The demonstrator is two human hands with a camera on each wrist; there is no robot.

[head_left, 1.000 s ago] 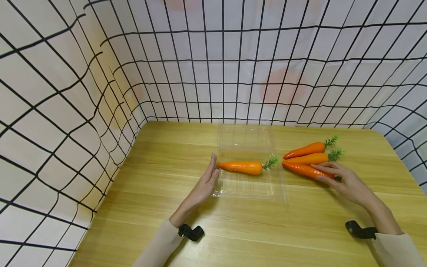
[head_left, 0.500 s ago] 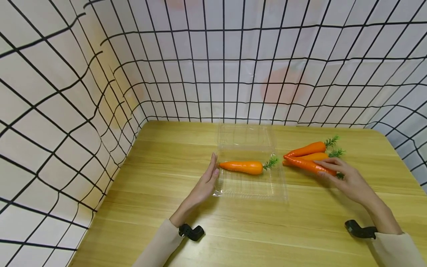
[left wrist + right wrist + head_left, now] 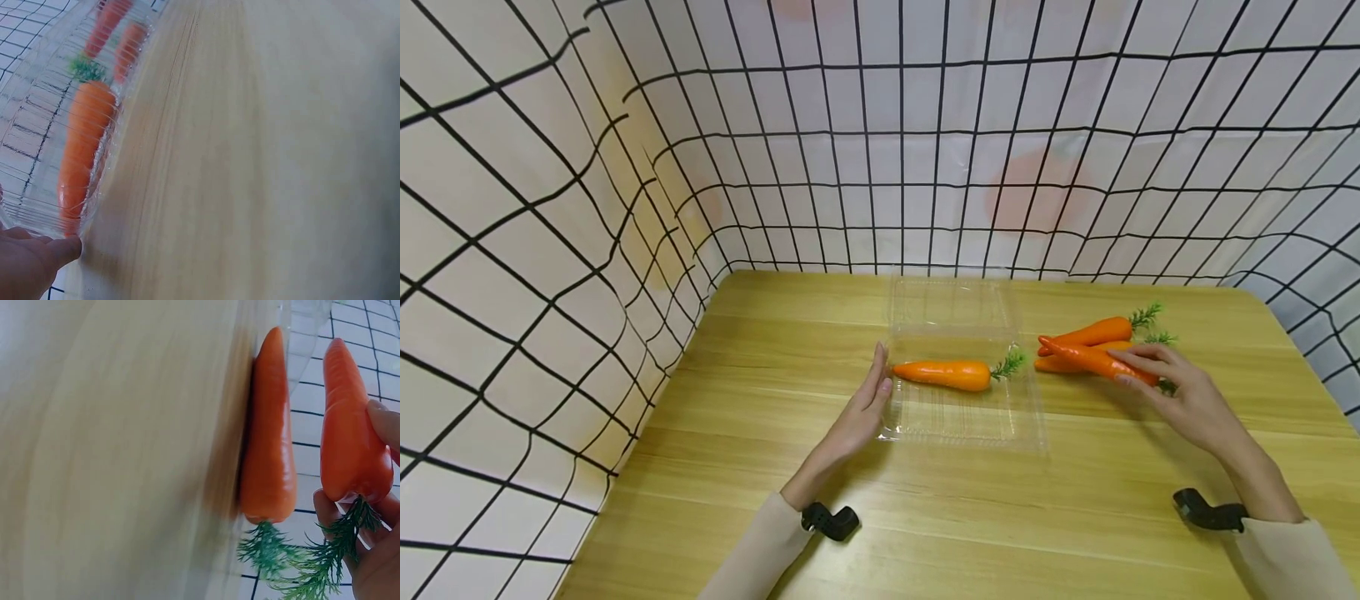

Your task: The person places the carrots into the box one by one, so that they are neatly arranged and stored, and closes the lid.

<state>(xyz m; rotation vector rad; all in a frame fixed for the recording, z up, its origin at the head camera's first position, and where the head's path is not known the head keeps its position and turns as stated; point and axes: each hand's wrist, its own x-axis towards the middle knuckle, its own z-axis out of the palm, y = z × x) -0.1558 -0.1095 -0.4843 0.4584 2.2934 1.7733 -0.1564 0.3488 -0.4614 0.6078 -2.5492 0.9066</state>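
Observation:
My right hand (image 3: 1187,400) pinches an orange carrot (image 3: 1093,361) near its thick leafy end. In the right wrist view this held carrot (image 3: 353,440) is apart from another carrot (image 3: 270,450) lying on the table. Two carrots rest behind it: the far one (image 3: 1105,332) and a middle one (image 3: 1054,364), partly covered in the head view. My left hand (image 3: 859,410), fingers straight, touches the left side of a clear plastic clamshell container (image 3: 958,421). The container's lid is folded back, and one carrot (image 3: 946,375) lies inside, its leaves to the right.
The wooden table (image 3: 760,350) meets a white wall sheet with black grid lines (image 3: 955,167) at the back and on both sides. The lid (image 3: 951,304) lies toward the back wall. Black wrist cameras sit on both wrists, including the left camera (image 3: 831,523).
My right hand has lifted the nearest carrot from the table, and its tip has swung up over the carrots behind. The left hand and the container stay where they were.

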